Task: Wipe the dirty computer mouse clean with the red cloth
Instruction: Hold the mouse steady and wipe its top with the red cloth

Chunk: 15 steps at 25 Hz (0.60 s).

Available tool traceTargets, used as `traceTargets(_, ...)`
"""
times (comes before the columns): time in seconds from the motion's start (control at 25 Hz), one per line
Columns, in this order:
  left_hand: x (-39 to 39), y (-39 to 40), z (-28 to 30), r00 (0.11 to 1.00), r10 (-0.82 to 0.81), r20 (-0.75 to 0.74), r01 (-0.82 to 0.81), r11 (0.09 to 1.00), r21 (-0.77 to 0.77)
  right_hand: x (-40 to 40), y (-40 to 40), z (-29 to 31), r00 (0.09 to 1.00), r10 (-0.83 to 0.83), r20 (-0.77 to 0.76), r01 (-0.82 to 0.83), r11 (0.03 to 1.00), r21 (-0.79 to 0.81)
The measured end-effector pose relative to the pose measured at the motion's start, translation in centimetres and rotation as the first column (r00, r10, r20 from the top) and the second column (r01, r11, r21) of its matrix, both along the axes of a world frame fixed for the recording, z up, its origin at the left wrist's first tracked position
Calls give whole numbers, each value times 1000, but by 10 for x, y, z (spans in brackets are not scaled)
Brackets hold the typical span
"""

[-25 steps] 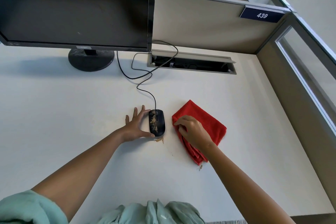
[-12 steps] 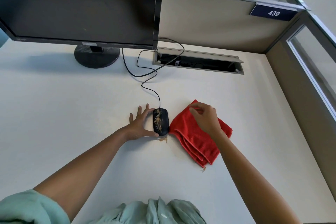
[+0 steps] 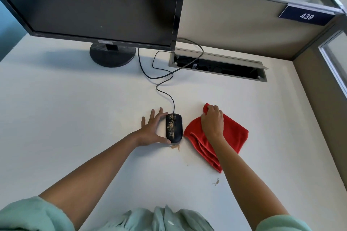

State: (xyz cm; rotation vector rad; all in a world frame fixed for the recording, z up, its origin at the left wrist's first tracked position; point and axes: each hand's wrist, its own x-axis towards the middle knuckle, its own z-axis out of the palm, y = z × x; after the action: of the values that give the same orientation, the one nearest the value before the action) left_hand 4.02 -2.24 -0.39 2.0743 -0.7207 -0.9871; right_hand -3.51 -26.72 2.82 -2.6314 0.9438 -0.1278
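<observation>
A black wired computer mouse [image 3: 175, 127] lies on the white desk, with tan grime along its left side. My left hand [image 3: 152, 130] rests against the mouse's left edge, thumb at its near end and fingers by its far end. Just right of the mouse lies the folded red cloth [image 3: 233, 134]. My right hand [image 3: 213, 121] sits on top of the cloth, its fingers pinching the cloth's far corner.
A black monitor [image 3: 97, 3] on a round stand [image 3: 112, 55] stands at the back left. The mouse cable [image 3: 159, 73] loops into an open cable tray [image 3: 217, 65]. Tan crumbs [image 3: 175, 147] lie by the mouse. Partition walls [image 3: 234, 24] close the back and right.
My right hand has moved from the cloth's near-left edge to its far corner and closed on it. The left hand and the mouse have stayed put.
</observation>
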Motion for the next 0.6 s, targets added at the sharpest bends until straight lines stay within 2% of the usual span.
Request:
traceTargets(0.16,-1,0,5,1000,-9,-6,9,1000,14,-2,-36,16,980,176,94,-190,967,171)
traceTargets(0.28,-2,-1,8,1000,-11,-6,11,999,35,7,-32,34,875,469,123,-485,846,223)
traceTargets(0.36,-3,-2,9,1000,-17,4,17,999,44,18,-13,38,798,587,133,-601,764,235)
traceTargets(0.44,-3,-4,9,1000,-19,17,18,998,56,29,11,35,757,641,126,-652,730,204)
traceTargets(0.6,-3,-4,9,1000,-7,22,6,997,78,47,44,30,771,637,5,-633,765,116)
